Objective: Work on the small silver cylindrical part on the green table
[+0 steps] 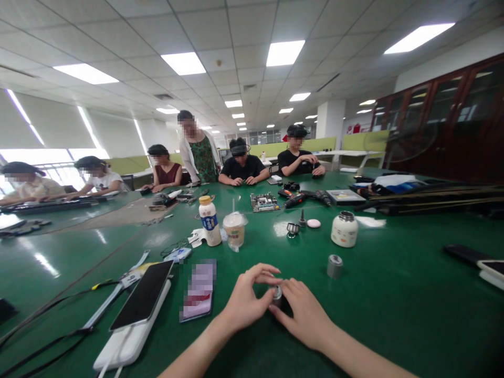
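My left hand (250, 296) and my right hand (305, 311) meet over the green table, around a small grey metal cylinder (277, 297). The left thumb presses its side while the left fingers arch over the top. From the other side, the right thumb and fingers close on it; part of the cylinder is hidden by both hands. A similar metal cylinder (335, 266) stands upright to the right. Behind that is a cream-coloured flask (344, 231) with a bare metal neck. Farther back lie a shiny metal lid-like part (292, 229), a dark stepped part (302, 218) and a pink disc (314, 223).
Left of my hands lie a phone (200, 289) and another phone (144, 294) on a white power bank (136, 336) with cables. A milk bottle (210, 223) and a lidded drink cup (235, 231) stand ahead. Beyond are a circuit board (264, 202), power drills (307, 198) and several people.
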`<state>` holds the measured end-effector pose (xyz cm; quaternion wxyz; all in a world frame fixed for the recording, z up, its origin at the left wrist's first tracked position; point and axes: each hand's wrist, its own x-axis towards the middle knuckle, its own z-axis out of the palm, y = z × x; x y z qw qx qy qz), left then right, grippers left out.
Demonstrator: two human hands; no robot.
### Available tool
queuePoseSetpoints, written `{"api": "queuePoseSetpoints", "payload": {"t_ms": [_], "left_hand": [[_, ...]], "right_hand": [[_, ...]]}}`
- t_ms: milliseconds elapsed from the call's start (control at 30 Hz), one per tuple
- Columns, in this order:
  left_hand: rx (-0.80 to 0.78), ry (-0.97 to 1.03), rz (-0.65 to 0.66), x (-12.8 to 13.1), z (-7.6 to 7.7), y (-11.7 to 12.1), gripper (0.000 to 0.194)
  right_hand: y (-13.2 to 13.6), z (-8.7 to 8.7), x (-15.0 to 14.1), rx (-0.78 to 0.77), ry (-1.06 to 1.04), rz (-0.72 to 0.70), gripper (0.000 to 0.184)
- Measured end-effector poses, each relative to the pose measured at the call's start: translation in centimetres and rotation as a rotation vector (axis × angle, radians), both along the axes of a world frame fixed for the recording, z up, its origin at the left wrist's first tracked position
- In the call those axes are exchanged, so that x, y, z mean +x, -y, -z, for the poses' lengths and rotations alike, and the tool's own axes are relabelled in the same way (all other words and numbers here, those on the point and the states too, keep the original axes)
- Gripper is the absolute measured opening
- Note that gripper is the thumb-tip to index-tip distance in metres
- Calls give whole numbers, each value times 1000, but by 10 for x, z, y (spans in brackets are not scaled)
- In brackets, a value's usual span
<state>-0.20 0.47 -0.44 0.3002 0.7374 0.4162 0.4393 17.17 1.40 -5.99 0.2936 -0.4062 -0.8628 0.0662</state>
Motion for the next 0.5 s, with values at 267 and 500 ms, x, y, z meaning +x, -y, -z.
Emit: {"api": "queuePoseSetpoints", "payload": {"t_ms": [267, 500], "left_hand": [[99, -60, -94, -3, 1, -1, 43], [40, 74, 34, 6, 5, 4, 41]], "right_hand": [[1, -4, 0, -45, -15, -17, 19], [1, -2, -1, -38, -2, 2, 18]]}}
